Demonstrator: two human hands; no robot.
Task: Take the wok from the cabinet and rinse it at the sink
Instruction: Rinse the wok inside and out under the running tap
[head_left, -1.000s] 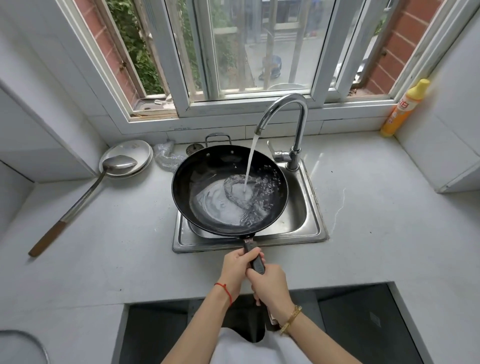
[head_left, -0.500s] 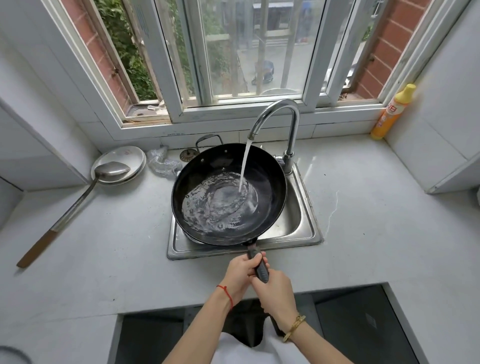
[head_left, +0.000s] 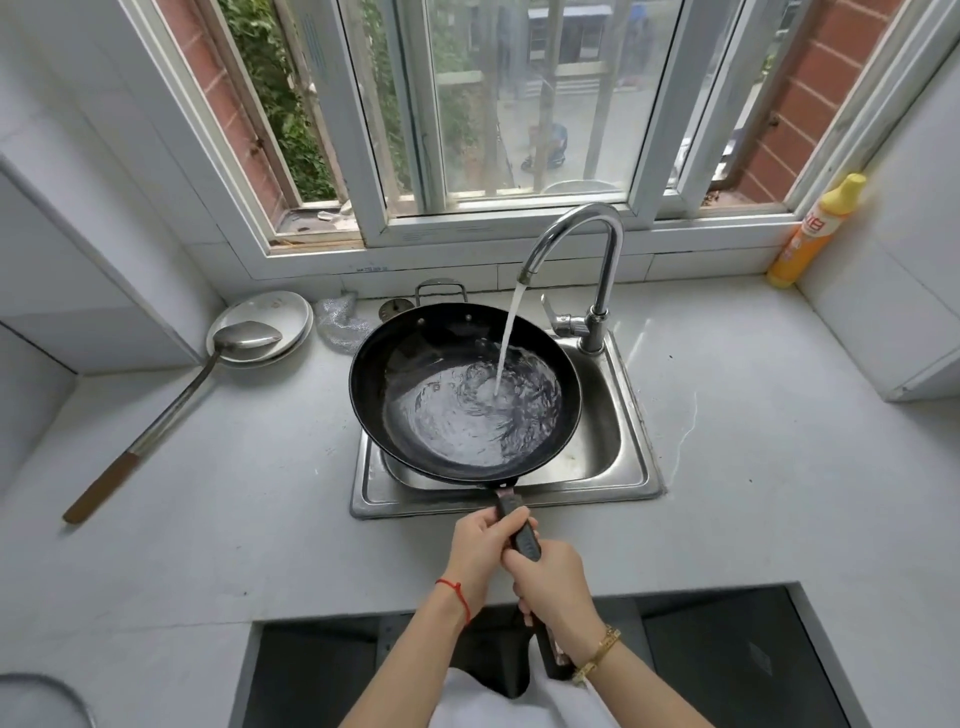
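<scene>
A black wok (head_left: 395, 364) hangs over the steel sink (head_left: 636, 415), its far rim carrying a small metal loop handle. Water runs from the chrome tap (head_left: 597, 234) into the wok and swirls in its bottom. My left hand (head_left: 480, 551) grips the dark long handle near the pan. Just behind it, my right hand (head_left: 553, 582) grips the same handle; the handle's end pokes out below my right wrist.
A long ladle (head_left: 171, 410) with a wooden grip rests on a stack of white plates (head_left: 265, 309) at the left. A scrubbing pad (head_left: 340, 325) lies behind the wok. A yellow detergent bottle (head_left: 813, 234) stands at the right. A dark cabinet opening (head_left: 727, 654) is below.
The water pool in the wok has swirled round and shifted toward the right side. Both hands keep their grip on the handle, and the wok has moved slightly.
</scene>
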